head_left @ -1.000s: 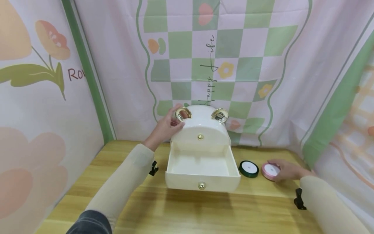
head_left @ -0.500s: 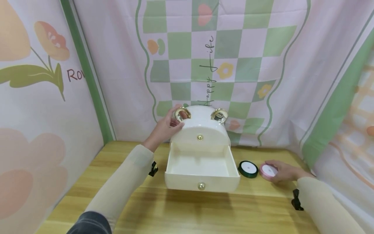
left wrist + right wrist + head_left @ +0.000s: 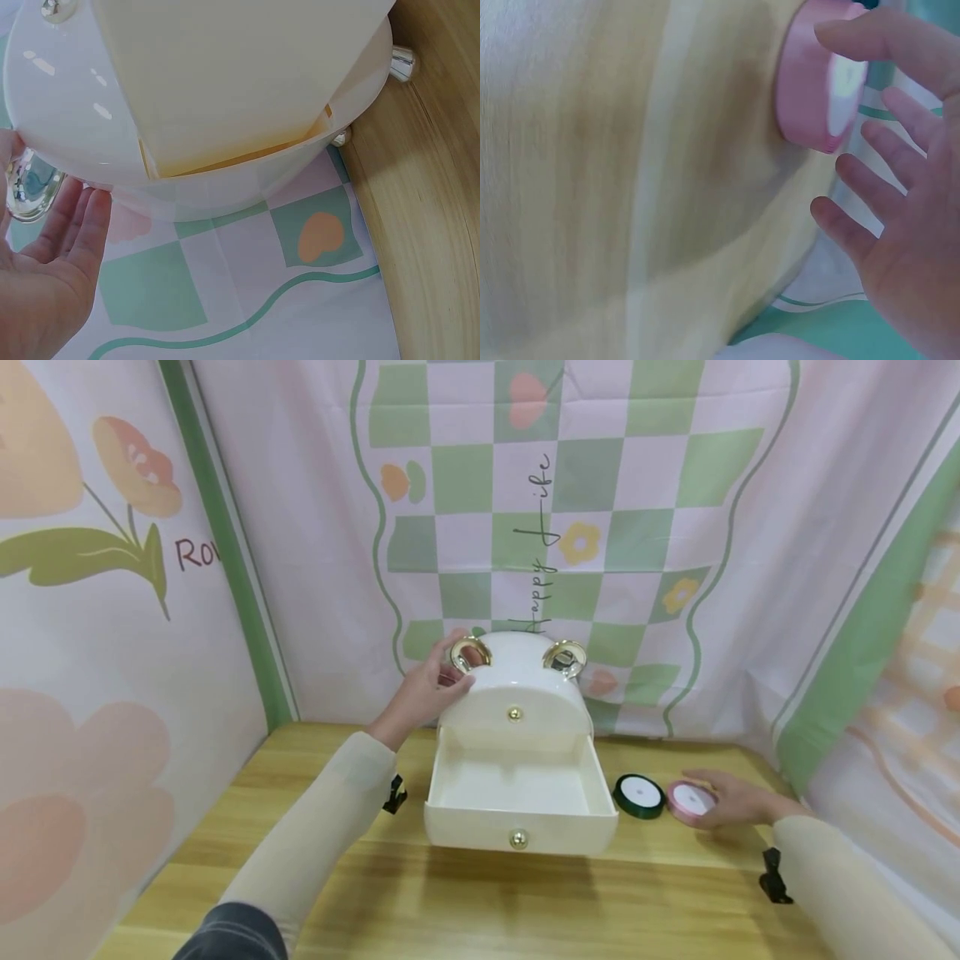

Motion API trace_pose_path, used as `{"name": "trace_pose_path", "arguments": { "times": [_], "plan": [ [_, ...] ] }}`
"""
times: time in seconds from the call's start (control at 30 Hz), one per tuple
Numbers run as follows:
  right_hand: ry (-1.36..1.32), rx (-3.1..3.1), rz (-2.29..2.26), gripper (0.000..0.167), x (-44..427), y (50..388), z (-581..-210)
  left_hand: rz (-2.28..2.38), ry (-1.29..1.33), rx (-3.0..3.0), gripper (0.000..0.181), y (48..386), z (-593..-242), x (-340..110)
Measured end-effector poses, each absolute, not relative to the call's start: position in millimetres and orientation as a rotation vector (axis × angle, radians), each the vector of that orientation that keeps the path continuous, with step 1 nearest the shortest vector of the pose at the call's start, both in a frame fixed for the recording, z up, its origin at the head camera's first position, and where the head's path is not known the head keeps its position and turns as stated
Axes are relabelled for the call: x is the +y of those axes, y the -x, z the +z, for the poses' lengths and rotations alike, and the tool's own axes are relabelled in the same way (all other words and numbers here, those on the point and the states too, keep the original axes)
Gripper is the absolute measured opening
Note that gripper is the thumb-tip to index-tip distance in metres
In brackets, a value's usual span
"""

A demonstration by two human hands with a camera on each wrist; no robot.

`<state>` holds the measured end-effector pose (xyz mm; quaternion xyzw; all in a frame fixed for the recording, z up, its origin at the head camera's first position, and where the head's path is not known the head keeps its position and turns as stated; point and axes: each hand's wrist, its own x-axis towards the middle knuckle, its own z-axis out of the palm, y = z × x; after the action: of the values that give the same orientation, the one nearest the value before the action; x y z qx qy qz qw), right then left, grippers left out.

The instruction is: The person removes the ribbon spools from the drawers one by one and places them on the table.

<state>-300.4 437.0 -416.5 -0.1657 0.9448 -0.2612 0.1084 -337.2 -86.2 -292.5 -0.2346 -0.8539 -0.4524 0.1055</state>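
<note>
L hand (image 3: 423, 689) at white box (image 3: 487, 710), L side: grips it by the gold ear (image 3: 36, 184), thumb in front, fingers behind. Box stands upright on bench (image 3: 420, 906), near back edge, w/ drawer (image 3: 555, 832) pulled out toward the person; gold knob (image 3: 518, 838) on drawer front, second gold ear (image 3: 565, 657) on R side of top.

R hand (image 3: 738, 797) at pink spool (image 3: 688, 798), R of box: wide, fingers apart & relaxed per R wrist cam, thumb over the spool's side; can't tell if thumb touches. Spool sits flat on bench, white label up. Dk green spool (image 3: 640, 794), also flat, label up, lies btwn drawer & pink one, right next to pink; can't tell if spools touch.

Bg: checkered cloth w/ "Happy Life" lettering (image 3: 542, 527) hangs behind bench. Both arms in lt sleeves (image 3: 318, 827).
</note>
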Motion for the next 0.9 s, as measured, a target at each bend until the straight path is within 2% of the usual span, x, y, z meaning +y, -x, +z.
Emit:
{"name": "trace_pose_path", "arguments": {
  "times": [0.27,0.5,0.9],
  "plan": [
    [0.555,2.791,-0.716,0.087,435,292,-387,-1.322,0.697,-2.52,0.073,336,-292,-85],
    [0.705,2.852,-0.604,0.075,415,284,-362,-1.324,0.699,-2.519,0.074,337,-292,-85],
    [0.933,2.865,-0.584,0.065,372,268,-322,-1.335,0.685,-2.514,0.074,337,-293,-86]
  ]
}}
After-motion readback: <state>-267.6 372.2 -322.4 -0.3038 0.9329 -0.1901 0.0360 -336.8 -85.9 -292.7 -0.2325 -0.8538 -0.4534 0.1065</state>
